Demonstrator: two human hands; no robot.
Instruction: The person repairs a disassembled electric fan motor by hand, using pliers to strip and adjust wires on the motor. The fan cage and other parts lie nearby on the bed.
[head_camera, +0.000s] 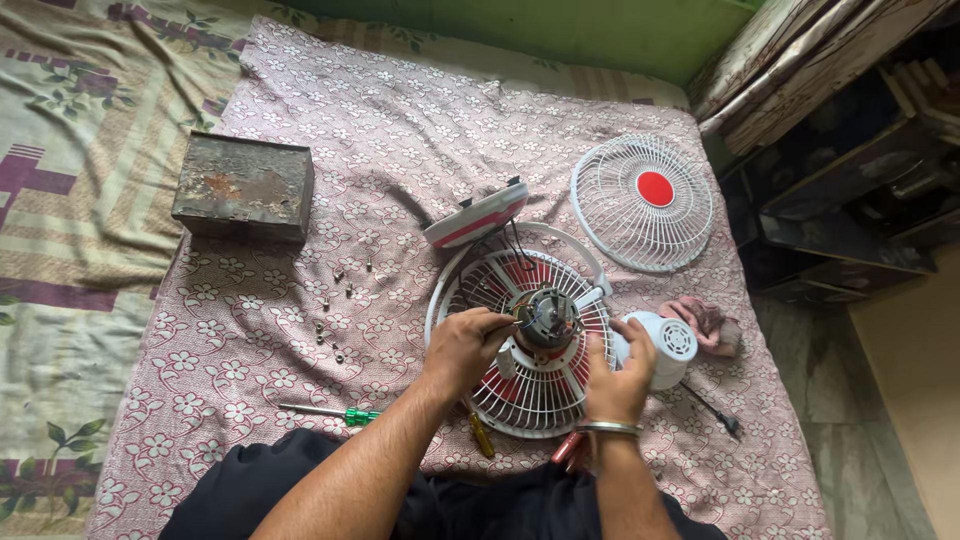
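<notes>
A white table fan lies face down on the flowered cloth, its rear grille (535, 395) up and the bare motor (546, 318) exposed in the middle. My left hand (462, 345) pinches the wires at the motor's left side. My right hand (616, 375) rests fingers spread against the motor's right side, a metal bangle on its wrist. The fan's white and red base (476, 217) stands tilted just behind the grille. A white motor cover (668, 346) lies to the right, touching my right hand.
The detached front grille (643, 200) with a red centre lies at the back right. A rusty metal box (243, 187) sits at the left. Loose screws (335, 315) are scattered mid-cloth. A green-handled screwdriver (330, 412), a yellow-handled tool (481, 436), a pink rag (708, 322) and dark furniture (850, 180) are nearby.
</notes>
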